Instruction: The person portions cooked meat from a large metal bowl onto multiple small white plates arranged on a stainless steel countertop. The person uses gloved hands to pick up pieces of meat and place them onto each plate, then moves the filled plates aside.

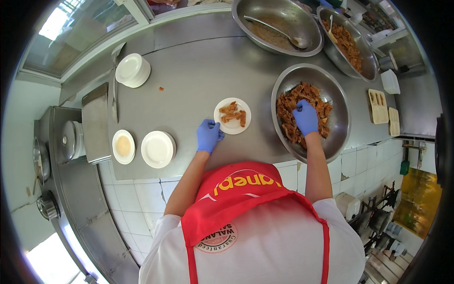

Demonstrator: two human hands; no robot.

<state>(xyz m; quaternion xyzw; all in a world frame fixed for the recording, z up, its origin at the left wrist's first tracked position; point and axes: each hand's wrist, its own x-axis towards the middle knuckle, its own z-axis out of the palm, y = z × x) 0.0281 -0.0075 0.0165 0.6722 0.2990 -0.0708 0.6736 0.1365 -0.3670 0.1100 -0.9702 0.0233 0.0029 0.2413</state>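
Observation:
My left hand (208, 136), in a blue glove, has its fingertips at the near left rim of a small white plate (232, 128). Several reddish-brown strips of cooked meat (230, 115) lie on that plate. To the right, my right hand (305, 117), also gloved in blue, reaches down into a large stainless steel bowl (338, 117). Its fingers are curled against a heap of similar meat pieces (296, 97) there. Whether they grip a piece is hidden from above.
Stacked white plates (133, 70) stand far left, with another stack (158, 149) nearer. Beside it, a plate (123, 147) holds something pale tan. A long-handled metal turner (114, 85) lies at the left. Behind stand a steel bowl with a ladle (276, 30) and another bowl of meat (347, 46).

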